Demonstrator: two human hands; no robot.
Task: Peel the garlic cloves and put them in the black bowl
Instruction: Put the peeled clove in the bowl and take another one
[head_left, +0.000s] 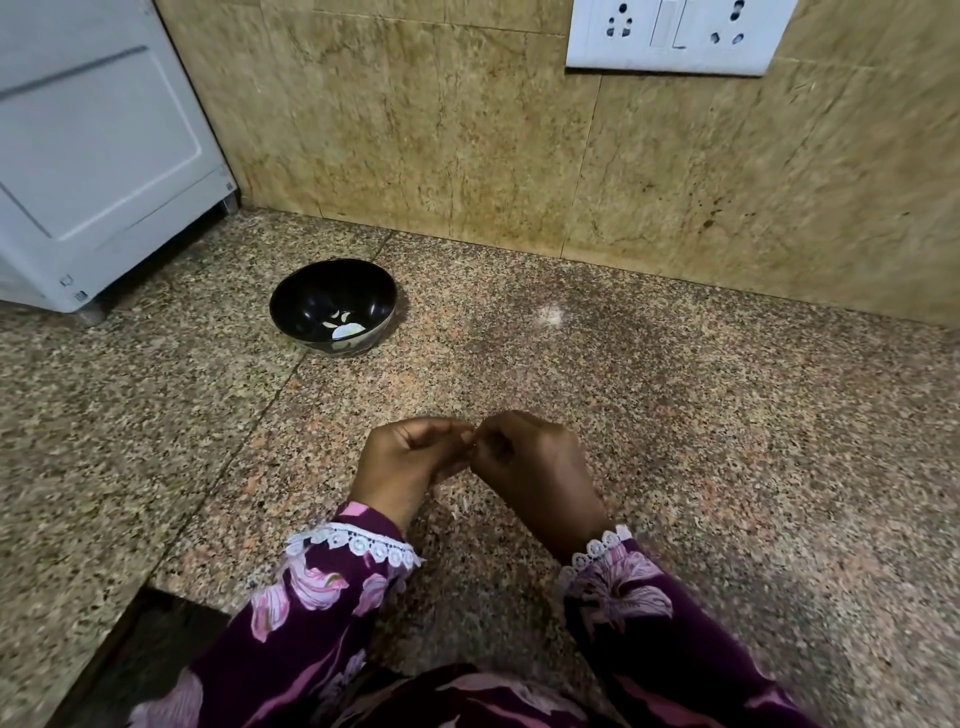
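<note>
The black bowl (311, 291) stands on the granite counter at the back left, with a few pale peeled garlic cloves (343, 323) lying in its bottom. Nearer to me, above the middle of the counter, my left hand (405, 462) and my right hand (535, 467) meet fingertip to fingertip. Both have curled fingers pinching something very small between them. A pale sliver shows at the fingertips, most likely a garlic clove (471, 440), but the fingers hide nearly all of it.
A white appliance (98, 156) stands on the counter at the far left, just behind the bowl. A tiled wall with a white socket plate (675, 36) closes the back. The counter's front edge drops off at the lower left (171, 597).
</note>
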